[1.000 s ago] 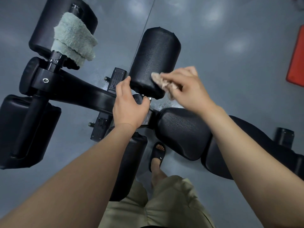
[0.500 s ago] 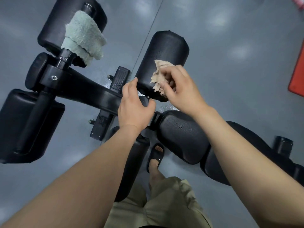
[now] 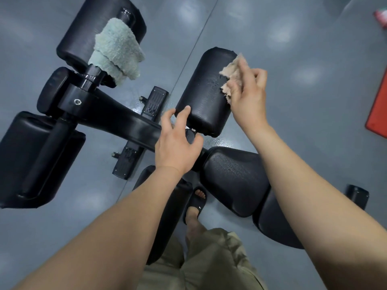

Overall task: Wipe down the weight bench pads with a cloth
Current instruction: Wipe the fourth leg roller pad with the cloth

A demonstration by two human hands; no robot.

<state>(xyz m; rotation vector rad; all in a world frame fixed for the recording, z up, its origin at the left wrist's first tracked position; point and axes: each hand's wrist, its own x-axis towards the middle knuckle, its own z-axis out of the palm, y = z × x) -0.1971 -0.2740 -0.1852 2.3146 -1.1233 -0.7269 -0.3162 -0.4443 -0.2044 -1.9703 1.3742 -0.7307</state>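
Sandal (image 3: 195, 203): black, on a foot on the grey floor, just beside the seat pad (image 3: 234, 178).
Left hand (image 3: 176, 145): fingers loosely spread, holding nothing; fingertips at the near end of the roller pad (image 3: 205, 95).
Right hand (image 3: 249, 97): fingers curled round the tan cloth (image 3: 229, 77), pressing it against the roller pad's right side, towards its far end.
Far roller (image 3: 94, 28): green towel (image 3: 117, 53) draped over it.

Black roller pad (image 3: 204, 97): grained vinyl-look cover, soft sheen, wet beads on top. Beige cloth (image 3: 229, 75): crumpled, coarse, matt. Black seat pad (image 3: 234, 176): same grained cover, droplets, dull gloss. Black frame beam (image 3: 125, 122): smooth, glossy, metal look. Pale green towel (image 3: 117, 51): fluffy terry loops. Grey floor (image 3: 293, 122): smooth, shiny light patches. Khaki shorts (image 3: 209, 268): woven cloth, matt. Black sandal (image 3: 198, 206): matt, rubbery.
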